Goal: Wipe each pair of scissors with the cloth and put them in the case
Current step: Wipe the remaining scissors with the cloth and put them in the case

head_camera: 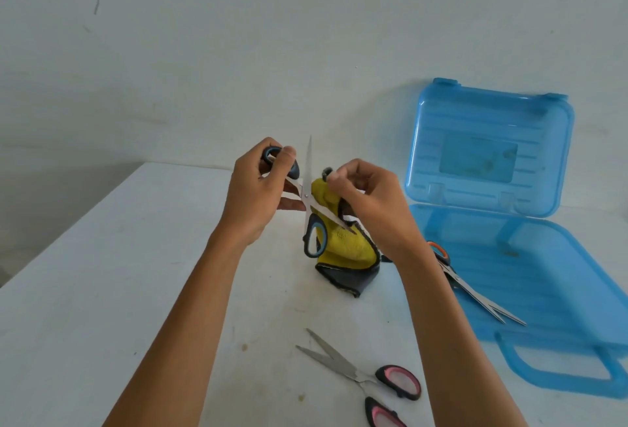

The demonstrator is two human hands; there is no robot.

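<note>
Counting three scissors, one cloth, one case, two hands.

Bottom centre: pink-and-black-handled steel scissors lying on the table with blades spread. Right of centre: orange-and-black-handled steel scissors lying inside the base of the translucent blue plastic case, which is sitting open with its lid standing up at the back.

Mid-frame: left hand curling its fingers round one handle loop of the blue-and-black-handled steel scissors, blades spread wide above the table. Right hand pinching the top of the yellow cloth with dark grey backing, one blade lying against it.

Surface: white table, slightly scuffed. Behind: plain white wall.
</note>
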